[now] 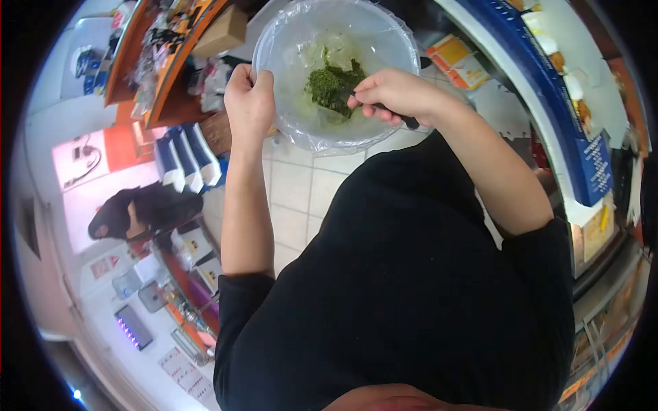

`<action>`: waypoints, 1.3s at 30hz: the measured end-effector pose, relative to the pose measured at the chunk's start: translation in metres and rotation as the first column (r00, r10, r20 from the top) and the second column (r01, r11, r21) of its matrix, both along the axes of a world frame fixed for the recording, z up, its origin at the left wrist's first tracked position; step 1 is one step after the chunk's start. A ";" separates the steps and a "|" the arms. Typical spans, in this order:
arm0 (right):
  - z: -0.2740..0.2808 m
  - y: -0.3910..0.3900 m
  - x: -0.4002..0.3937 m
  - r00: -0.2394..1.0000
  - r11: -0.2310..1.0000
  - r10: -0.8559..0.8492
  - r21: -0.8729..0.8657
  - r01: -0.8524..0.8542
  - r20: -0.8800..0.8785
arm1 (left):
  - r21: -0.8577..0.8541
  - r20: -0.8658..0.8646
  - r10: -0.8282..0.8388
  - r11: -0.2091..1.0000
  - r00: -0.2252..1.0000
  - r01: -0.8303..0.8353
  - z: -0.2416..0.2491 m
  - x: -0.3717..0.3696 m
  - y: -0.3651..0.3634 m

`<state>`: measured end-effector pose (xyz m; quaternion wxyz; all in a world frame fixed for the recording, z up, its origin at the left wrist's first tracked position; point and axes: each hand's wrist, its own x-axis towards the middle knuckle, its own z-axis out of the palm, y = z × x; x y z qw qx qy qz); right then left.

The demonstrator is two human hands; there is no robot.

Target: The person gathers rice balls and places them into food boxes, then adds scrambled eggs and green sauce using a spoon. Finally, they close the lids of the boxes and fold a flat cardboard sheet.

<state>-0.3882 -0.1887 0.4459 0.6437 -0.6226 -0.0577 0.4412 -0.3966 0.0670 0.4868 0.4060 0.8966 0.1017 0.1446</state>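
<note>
A large round whitish tub [274, 113] lined with a clear plastic bag [404, 51] sits at the top of my view. Inside lies a clump of dark green, finely chopped or mashed greens [329, 85], with paler green smears around it. My left hand [250, 99] is closed on the tub's left rim, thumb on top. Over the right side of the tub, my right hand [397, 96] grips a black-handled utensil [410, 122]. Its working end points at the greens and cannot be made out.
On the right runs a counter with a long blue box [548, 89]; an orange-and-white carton [458, 61] lies nearer the tub. Shelves [175, 61] with bagged goods and a cardboard box [221, 32] stand left. A person in black [157, 209] is at the far left. Tiled floor [291, 185] lies below.
</note>
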 end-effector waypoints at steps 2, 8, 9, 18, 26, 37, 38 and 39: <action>0.013 -0.028 -0.009 0.999 0.998 -0.037 -0.051 0.036 -0.006 | -0.037 -0.010 -0.046 0.998 0.999 0.045 -0.016 0.010 -0.008; 0.026 -0.123 -0.036 0.965 0.965 -0.261 -0.017 0.262 0.026 | -0.203 -0.083 -0.187 0.965 0.979 0.168 -0.076 0.040 -0.053; 0.031 -0.141 -0.040 0.960 0.960 -0.277 -0.031 0.279 0.044 | -0.218 -0.066 -0.206 0.958 0.976 0.187 -0.082 0.040 -0.066; 0.065 -0.285 0.036 0.785 0.739 -0.555 -0.268 0.618 0.276 | -0.271 -0.112 -0.201 0.948 0.973 0.164 -0.104 0.038 -0.113; 0.037 -0.334 0.246 0.797 0.762 -0.434 -0.302 0.573 0.420 | -0.278 -0.196 0.152 0.939 0.969 -0.203 -0.138 -0.019 -0.120; -0.047 -0.262 0.450 0.790 0.702 0.169 -0.635 0.324 0.590 | 0.064 -0.256 0.657 0.743 0.709 -0.666 -0.181 -0.157 -0.132; -0.062 -0.254 0.452 0.669 0.600 0.187 -0.623 0.502 0.720 | 0.101 -0.240 0.674 0.733 0.699 -0.673 -0.174 -0.162 -0.139; -0.067 -0.246 0.451 0.523 0.489 0.229 -0.561 0.668 0.821 | 0.107 -0.245 0.683 0.725 0.688 -0.680 -0.173 -0.167 -0.144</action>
